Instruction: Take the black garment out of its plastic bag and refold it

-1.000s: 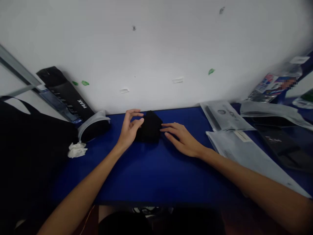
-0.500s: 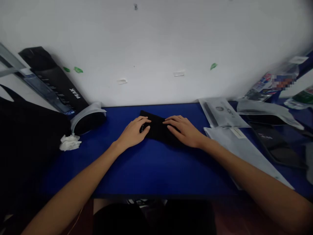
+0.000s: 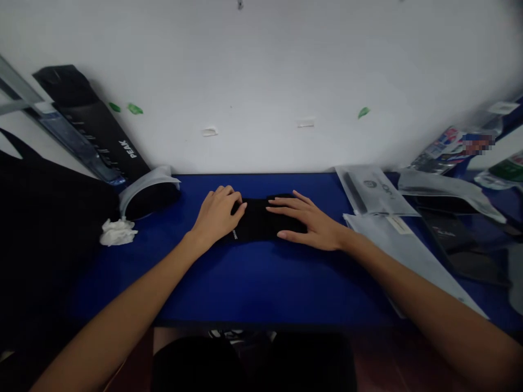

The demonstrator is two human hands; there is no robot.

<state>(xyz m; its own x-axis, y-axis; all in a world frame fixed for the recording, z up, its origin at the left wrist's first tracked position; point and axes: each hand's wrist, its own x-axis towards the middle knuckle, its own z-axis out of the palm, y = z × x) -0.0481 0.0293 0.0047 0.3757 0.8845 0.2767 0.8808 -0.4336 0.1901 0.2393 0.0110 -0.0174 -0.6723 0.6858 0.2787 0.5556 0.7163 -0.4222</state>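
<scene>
A folded black fabric piece [image 3: 254,220], with small white lettering near its left end, lies on the blue table [image 3: 245,288] between my hands. My left hand [image 3: 216,215] has its fingers curled at the fabric's left end, with the thumb on top; the fingertips are partly hidden. Across the right part of the fabric, my right hand [image 3: 314,220] lies flat with its fingers stretched and slightly spread. It covers some of that end.
Right of my hands lie frosted plastic pouches [image 3: 378,190] and bottles [image 3: 441,144]. To the left are a crumpled tissue [image 3: 117,232], a pouch with a black item [image 3: 151,190], a long black PEAK package [image 3: 102,125] and a black bag [image 3: 49,218]. A white wall [image 3: 261,71] stands behind.
The black fabric has turned from slanted to nearly level, its lettering now lower at the left. My left fingers have curled more; my right fingers have spread flatter over it.
</scene>
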